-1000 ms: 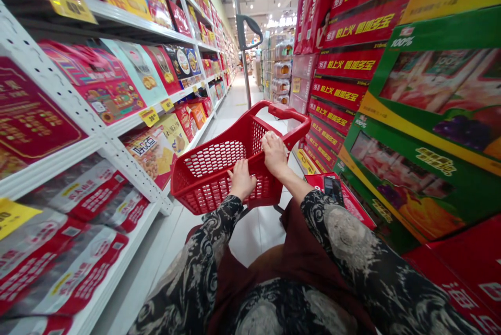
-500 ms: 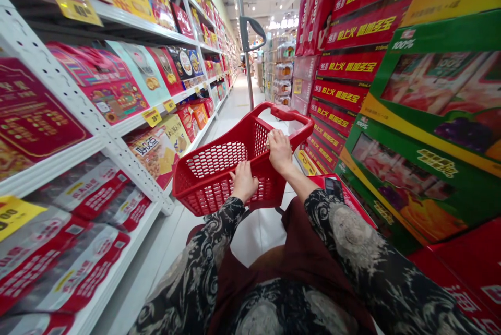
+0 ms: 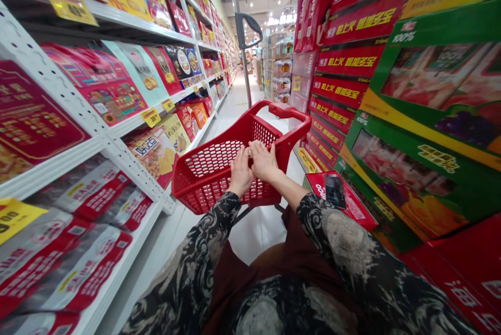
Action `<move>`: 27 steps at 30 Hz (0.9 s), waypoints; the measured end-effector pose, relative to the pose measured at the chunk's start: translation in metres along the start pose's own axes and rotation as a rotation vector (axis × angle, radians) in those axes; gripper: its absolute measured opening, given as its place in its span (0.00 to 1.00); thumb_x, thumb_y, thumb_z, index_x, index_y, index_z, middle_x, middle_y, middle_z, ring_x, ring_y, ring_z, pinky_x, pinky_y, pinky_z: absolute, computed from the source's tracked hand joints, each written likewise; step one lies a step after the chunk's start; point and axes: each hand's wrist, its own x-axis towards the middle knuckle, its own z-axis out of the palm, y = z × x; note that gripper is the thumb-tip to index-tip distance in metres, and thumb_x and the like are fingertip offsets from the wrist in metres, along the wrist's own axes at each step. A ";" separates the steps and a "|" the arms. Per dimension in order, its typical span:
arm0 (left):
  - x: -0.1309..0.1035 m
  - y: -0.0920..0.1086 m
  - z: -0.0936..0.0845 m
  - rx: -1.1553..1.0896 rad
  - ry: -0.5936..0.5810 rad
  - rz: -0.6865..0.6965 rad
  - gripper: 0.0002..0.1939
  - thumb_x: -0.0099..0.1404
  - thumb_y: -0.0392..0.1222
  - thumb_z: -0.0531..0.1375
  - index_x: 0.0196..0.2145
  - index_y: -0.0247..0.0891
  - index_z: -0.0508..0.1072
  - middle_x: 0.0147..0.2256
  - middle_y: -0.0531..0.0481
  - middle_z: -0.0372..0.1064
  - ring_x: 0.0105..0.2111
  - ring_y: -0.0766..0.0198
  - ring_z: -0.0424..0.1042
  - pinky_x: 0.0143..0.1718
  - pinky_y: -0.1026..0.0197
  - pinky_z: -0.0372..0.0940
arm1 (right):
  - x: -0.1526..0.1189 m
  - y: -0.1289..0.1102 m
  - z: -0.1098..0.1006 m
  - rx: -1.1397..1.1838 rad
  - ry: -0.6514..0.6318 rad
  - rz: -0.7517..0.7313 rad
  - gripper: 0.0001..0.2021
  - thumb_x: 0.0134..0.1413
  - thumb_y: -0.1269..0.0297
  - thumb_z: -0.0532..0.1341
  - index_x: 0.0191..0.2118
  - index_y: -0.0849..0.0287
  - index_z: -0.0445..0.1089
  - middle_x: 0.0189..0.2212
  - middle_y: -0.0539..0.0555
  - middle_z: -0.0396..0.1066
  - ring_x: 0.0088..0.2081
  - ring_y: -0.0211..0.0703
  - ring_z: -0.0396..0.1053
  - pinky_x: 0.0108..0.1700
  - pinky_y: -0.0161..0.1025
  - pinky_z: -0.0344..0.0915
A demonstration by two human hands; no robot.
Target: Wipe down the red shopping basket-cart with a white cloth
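A red plastic shopping basket cart [image 3: 207, 189] with perforated sides stands in front of me, its looped handle at the upper right. My left hand [image 3: 240, 172] is closed over the near rim around its middle. Right beside it, my right hand [image 3: 264, 162] curls over the same rim, the two hands touching at the fingers. The inner wall and part of the basket floor show no goods; the rest is hidden by the near side and my hands.
White shelves [image 3: 117, 152] with boxed and bagged snacks line the left. Stacked red drink cartons [image 3: 344, 66] and green cartons [image 3: 426, 168] rise on the right. A phone [image 3: 335, 191] lies on a low red box [image 3: 358, 213]. A metal pole [image 3: 246, 76] stands behind the cart.
My right hand has slid left along the basket rim, away from the handle end, up against my left hand. My left hand has shifted slightly and now leans toward it.
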 end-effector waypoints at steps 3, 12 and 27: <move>0.009 0.001 0.002 -0.058 0.020 0.088 0.33 0.56 0.29 0.45 0.61 0.34 0.54 0.63 0.44 0.51 0.63 0.64 0.48 0.63 0.53 0.47 | 0.000 0.003 -0.005 0.052 -0.024 0.014 0.34 0.50 0.70 0.54 0.64 0.64 0.46 0.64 0.62 0.47 0.64 0.54 0.45 0.62 0.65 0.33; 0.037 0.025 0.006 0.016 -0.053 -0.079 0.24 0.65 0.47 0.50 0.56 0.38 0.62 0.54 0.43 0.63 0.54 0.57 0.62 0.56 0.53 0.56 | -0.007 0.037 -0.014 0.181 0.168 -0.011 0.30 0.50 0.72 0.51 0.61 0.64 0.54 0.59 0.60 0.59 0.60 0.48 0.55 0.63 0.59 0.34; 0.007 -0.008 -0.001 0.274 -0.030 -0.034 0.20 0.64 0.40 0.49 0.54 0.47 0.62 0.59 0.48 0.59 0.55 0.57 0.61 0.61 0.40 0.43 | -0.013 0.034 -0.013 0.023 0.096 -0.021 0.30 0.47 0.76 0.50 0.60 0.63 0.56 0.59 0.59 0.60 0.61 0.47 0.53 0.57 0.52 0.50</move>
